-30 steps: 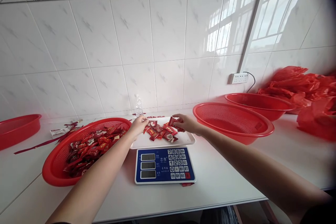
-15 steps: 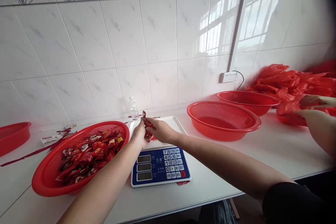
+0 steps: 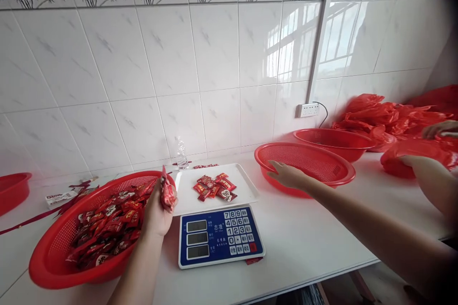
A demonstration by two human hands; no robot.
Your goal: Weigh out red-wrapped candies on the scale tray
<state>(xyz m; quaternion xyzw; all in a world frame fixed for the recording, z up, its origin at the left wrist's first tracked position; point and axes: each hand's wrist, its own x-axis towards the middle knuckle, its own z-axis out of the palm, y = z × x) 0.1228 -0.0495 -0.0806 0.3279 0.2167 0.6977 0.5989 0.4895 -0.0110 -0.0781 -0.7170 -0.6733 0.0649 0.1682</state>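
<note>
My left hand [image 3: 157,212] is closed around a small red wrapped packet [image 3: 167,194], held upright beside the right rim of a red perforated basket [image 3: 41,264]. Many similar packets [image 3: 118,214] fill that basket. Fingers outstretched, my right hand [image 3: 287,175] is over the left side of another red basket [image 3: 304,190]; I see nothing in it. Between my hands, a small pile of red packets [image 3: 214,187] lies on the white tray [image 3: 246,195] of a blue digital scale [image 3: 218,236].
A clear plastic bottle [image 3: 181,152] stands behind the scale. Further right are another red basket [image 3: 343,152] and heaped red plastic bags [image 3: 386,114], where another person's hands [image 3: 440,128] handle a bag. Dark red ribbon [image 3: 28,221] and a small box [image 3: 60,198] lie at left.
My hands were together over the scale tray and have parted. The left moved left with a packet; the right moved right to the basket. The packets on the tray are now exposed.
</note>
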